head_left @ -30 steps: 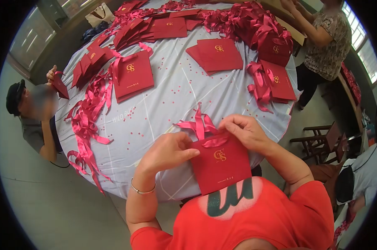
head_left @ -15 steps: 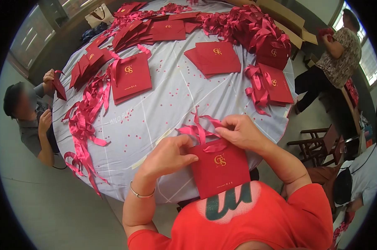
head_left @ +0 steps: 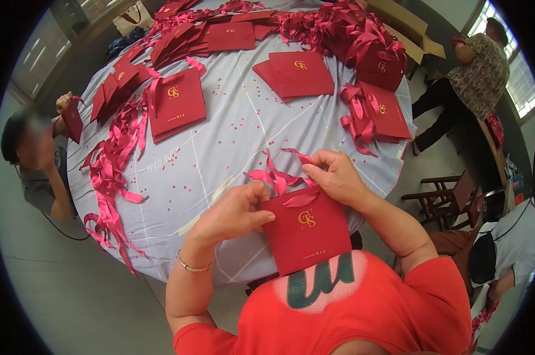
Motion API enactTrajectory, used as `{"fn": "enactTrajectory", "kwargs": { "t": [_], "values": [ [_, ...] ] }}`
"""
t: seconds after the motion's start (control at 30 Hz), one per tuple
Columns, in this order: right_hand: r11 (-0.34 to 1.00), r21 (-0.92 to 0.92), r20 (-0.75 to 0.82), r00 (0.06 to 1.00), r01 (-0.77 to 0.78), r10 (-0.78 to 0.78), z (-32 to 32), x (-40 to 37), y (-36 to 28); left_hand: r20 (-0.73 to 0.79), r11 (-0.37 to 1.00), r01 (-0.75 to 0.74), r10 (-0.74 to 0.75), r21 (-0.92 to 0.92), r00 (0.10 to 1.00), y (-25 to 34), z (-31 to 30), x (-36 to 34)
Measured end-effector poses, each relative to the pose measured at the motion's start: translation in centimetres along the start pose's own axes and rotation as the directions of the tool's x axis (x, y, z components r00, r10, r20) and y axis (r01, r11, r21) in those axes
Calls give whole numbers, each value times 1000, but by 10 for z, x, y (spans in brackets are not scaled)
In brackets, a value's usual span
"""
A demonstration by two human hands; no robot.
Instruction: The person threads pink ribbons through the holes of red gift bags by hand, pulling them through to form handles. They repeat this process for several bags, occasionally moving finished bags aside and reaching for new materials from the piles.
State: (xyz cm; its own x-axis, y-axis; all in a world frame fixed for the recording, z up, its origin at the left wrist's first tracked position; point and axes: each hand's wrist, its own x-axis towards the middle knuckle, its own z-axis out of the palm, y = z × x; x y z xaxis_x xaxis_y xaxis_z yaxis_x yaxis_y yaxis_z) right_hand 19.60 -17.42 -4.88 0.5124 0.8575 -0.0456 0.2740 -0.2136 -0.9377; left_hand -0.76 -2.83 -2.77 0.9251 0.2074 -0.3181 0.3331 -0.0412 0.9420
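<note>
At the left edge of the frame, a seated person (head_left: 28, 168) in a dark cap is holding up a small red bag (head_left: 73, 121). Just right of them, a long tangle of pink ribbons (head_left: 107, 177) is trailing down the pale tablecloth (head_left: 220, 142), and several red bags (head_left: 116, 89) are leaning together above it. Toward the upper left of the frame, a bag with a gold logo (head_left: 178, 103) is lying near that tangle.

At the centre, your left hand (head_left: 238, 210), below a bracelet (head_left: 193, 268) on your wrist, is gripping narrowly, its thumb pressing the front of the held bag (head_left: 309, 236) at its upper left edge; its other fingers are partly hiding behind. The held bag is standing upright against your red shirt, right of the centre and low in the frame, its gold logo facing up. Pink ribbon (head_left: 276, 179) is looping from its top edge. Your right hand (head_left: 336, 177) is pinching ribbon between thumb and forefinger at the bag's upper right corner.

Farther right, more bags (head_left: 385, 115) are lying beneath ribbon, a folding chair (head_left: 451, 195) is standing beside the table, and a person in a patterned top (head_left: 480, 74) is standing at the upper right.
</note>
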Motion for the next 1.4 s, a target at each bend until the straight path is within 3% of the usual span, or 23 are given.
{"fn": "enactTrajectory", "kwargs": {
  "t": [0.13,0.2,0.23,0.27,0.3,0.33,0.43,0.83,1.03,1.13,1.2,1.3,1.33,1.4],
  "values": [
    [1000,0,42,999,-23,23,-4,-3,-1,-6,997,52,-52,-51,999,3,2,2],
    [991,36,-194,973,132,-122,1,-11,0,-12,993,118,-118,-9,993,5,2,2],
    [991,36,-187,974,133,-124,0,-14,-3,-17,993,118,-118,-13,993,5,2,3],
    [890,-267,-217,876,371,-430,-3,-19,-10,-16,992,128,-128,-18,992,6,2,3],
    [653,-542,-151,703,529,-695,-6,-23,-16,-13,990,139,-139,-23,990,6,2,3],
    [623,-463,-18,696,631,-718,-9,-28,-20,-16,989,142,-143,-26,990,5,3,3],
    [531,-417,186,641,737,-744,2,-34,-23,-1,994,103,-103,-43,995,4,4,4],
    [595,-299,208,660,746,-722,8,-27,-5,40,982,186,-184,-42,982,-1,2,6],
    [641,-266,196,691,720,-695,6,-28,-12,38,987,143,-141,-72,989,-10,2,8],
    [664,-239,217,705,709,-675,5,-25,-17,-25,991,19,-22,-132,999,-6,7,8],
    [651,-234,252,691,722,-677,6,-26,-16,-183,986,144,-157,-86,970,11,13,7],
    [630,-228,271,670,742,-691,12,-29,-13,-191,970,241,-234,15,953,18,13,11],
    [620,-230,257,661,750,-705,14,-29,-13,-195,970,244,-236,14,952,14,14,13],
    [614,-230,241,656,755,-716,17,-30,-11,-264,951,137,-61,278,963,3,15,17]
  ]
}}
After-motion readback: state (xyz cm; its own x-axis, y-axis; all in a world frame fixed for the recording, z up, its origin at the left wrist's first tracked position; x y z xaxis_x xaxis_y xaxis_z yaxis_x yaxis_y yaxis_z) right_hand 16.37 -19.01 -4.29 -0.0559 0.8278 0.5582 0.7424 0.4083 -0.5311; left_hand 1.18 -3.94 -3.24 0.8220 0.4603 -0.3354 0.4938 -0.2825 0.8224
